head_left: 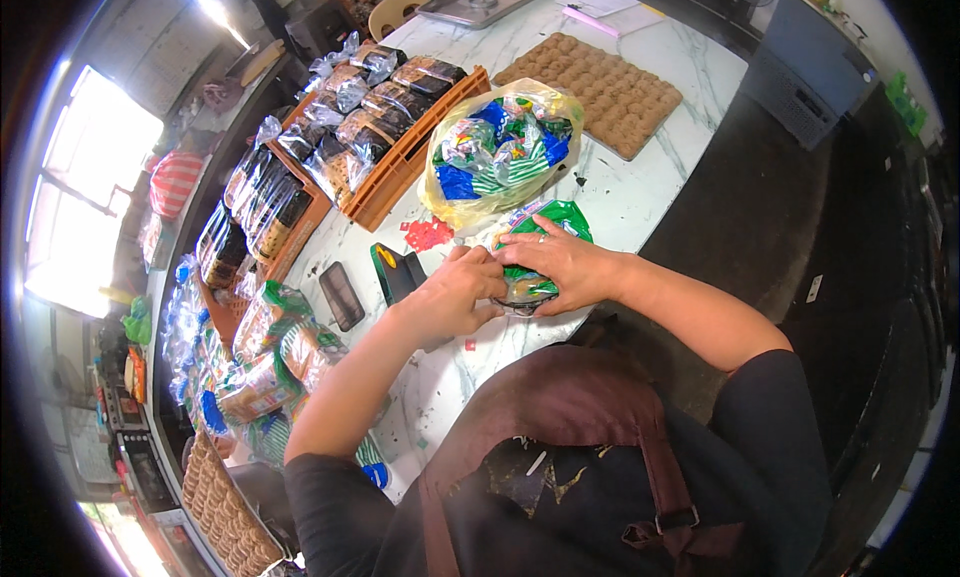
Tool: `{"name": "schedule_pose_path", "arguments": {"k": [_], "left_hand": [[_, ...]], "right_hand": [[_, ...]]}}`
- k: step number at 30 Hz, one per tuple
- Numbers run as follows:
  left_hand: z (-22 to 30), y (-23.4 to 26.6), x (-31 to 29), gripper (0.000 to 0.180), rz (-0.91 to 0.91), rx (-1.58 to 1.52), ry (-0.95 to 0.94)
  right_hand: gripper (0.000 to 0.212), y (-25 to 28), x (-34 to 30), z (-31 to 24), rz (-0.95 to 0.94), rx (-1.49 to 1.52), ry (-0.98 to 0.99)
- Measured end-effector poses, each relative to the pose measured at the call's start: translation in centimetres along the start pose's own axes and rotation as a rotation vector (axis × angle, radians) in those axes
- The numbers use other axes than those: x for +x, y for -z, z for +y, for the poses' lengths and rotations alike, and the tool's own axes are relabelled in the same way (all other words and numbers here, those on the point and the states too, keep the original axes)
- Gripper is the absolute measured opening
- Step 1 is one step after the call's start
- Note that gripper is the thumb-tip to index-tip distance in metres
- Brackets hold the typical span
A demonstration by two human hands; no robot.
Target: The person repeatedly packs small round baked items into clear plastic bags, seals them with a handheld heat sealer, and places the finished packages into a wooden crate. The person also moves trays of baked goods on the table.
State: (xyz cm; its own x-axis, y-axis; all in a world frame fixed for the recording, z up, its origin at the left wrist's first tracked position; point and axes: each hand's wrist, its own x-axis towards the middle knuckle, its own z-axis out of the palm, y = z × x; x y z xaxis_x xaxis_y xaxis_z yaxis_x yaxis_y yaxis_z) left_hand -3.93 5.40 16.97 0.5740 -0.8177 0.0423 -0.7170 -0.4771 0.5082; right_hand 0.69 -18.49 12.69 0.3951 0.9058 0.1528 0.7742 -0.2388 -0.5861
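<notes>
A green and clear printed plastic bag point(568, 217) lies on the near edge of the marble-patterned table, with something inside that I cannot make out. My right hand point(568, 265) grips it from the right, fingers bent over its top. At its left side, my left hand point(458, 292) has its fingers curled in against the plastic, the tips partly hidden. Just left of my hands stands a black device with a yellow round part point(388, 260), which looks like a tape dispenser. Small red pieces point(428, 234) lie scattered beyond it.
Beyond the bag sits a yellowish plastic bag point(440, 197) full of printed packs. A sheet of brown rolls point(600, 87) lies behind it. Orange crates point(400, 177) of wrapped loaves line the left, with a phone point(341, 297) and a heap of packed bread point(265, 377) nearer.
</notes>
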Motion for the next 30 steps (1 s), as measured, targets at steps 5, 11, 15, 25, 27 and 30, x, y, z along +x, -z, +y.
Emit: {"name": "schedule_pose_path", "arguments": {"k": [5,11,15,25,27,30], "left_hand": [[0.2,0.4,-0.8,0.026,-0.055,-0.150,0.189],[0.5,1.3,-0.6,0.020,-0.119,0.297,0.135],[0.4,1.2,-0.3,0.016,-0.070,0.503,0.076],[1.3,1.5,-1.1,0.035,-0.207,0.208,0.225],[1.3,1.4,-1.3,0.044,-0.320,0.275,0.151],[1.3,1.1,-1.3,0.052,-0.395,0.297,0.187]], "right_hand": [[0.080,-0.1,-0.1,-0.4,-0.046,-0.047,0.018],[0.064,-0.3,0.2,-1.4,-0.069,-0.185,0.017],[0.058,-0.4,0.1,-1.6,-0.076,-0.273,-0.004],[0.051,-1.5,-0.4,-3.3,-0.097,-0.309,0.082],[0.050,-1.7,-0.4,-3.7,-0.072,-0.310,0.089],[0.051,-1.7,-0.2,-3.9,-0.088,-0.290,0.084]]}}
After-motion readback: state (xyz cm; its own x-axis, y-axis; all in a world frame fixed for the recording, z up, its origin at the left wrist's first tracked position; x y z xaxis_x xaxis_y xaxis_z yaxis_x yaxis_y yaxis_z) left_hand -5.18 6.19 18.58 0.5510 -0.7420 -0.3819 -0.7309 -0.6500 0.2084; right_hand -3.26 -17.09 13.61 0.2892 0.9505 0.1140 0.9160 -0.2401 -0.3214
